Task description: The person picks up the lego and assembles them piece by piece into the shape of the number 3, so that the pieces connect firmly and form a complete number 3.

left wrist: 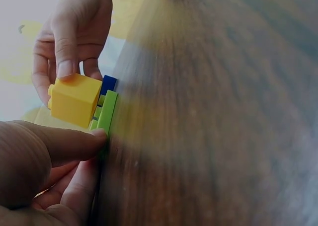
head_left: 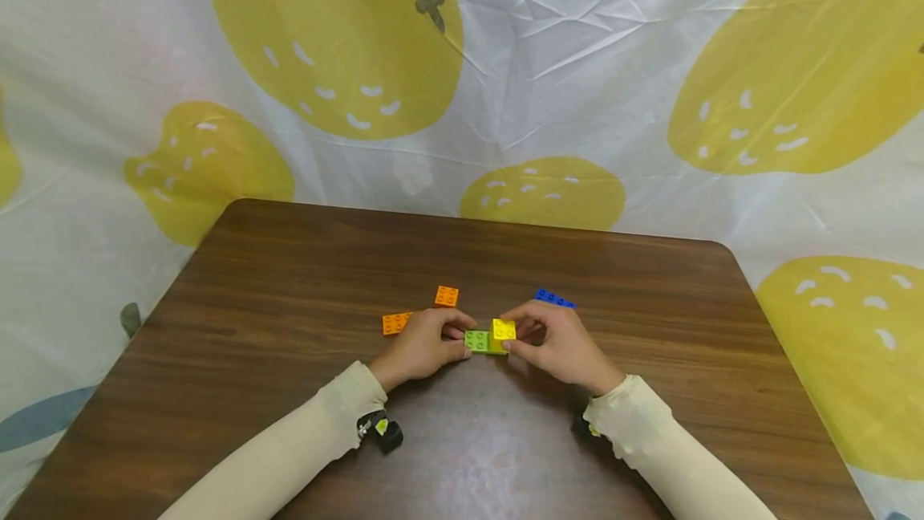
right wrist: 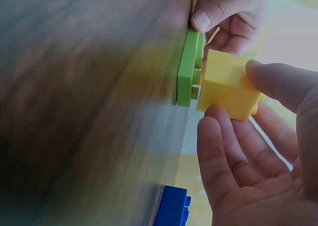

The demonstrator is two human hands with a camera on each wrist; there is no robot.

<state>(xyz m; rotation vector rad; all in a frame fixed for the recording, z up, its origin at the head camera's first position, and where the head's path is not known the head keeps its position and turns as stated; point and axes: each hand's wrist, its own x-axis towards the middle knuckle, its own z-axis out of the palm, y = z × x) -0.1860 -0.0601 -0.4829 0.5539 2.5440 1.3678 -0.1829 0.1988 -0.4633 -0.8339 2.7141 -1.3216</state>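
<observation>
Green brick (head_left: 477, 341) flat on the wooden table (head_left: 325, 263), between the two hands. Left hand (head_left: 421, 345), fingers bent, pinches the green brick's left end between thumb and fingertips. Right hand (head_left: 565, 341), partly closed, grips a yellow block (head_left: 504, 330) just above the green brick's right end; contact with its studs hard to tell. Beyond the green brick: orange bricks (head_left: 447, 296) to its left, blue brick (head_left: 554, 298) to its right.

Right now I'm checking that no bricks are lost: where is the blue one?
In the head view, the blue brick lies on the table, right of centre, just beyond the right hand.
</observation>
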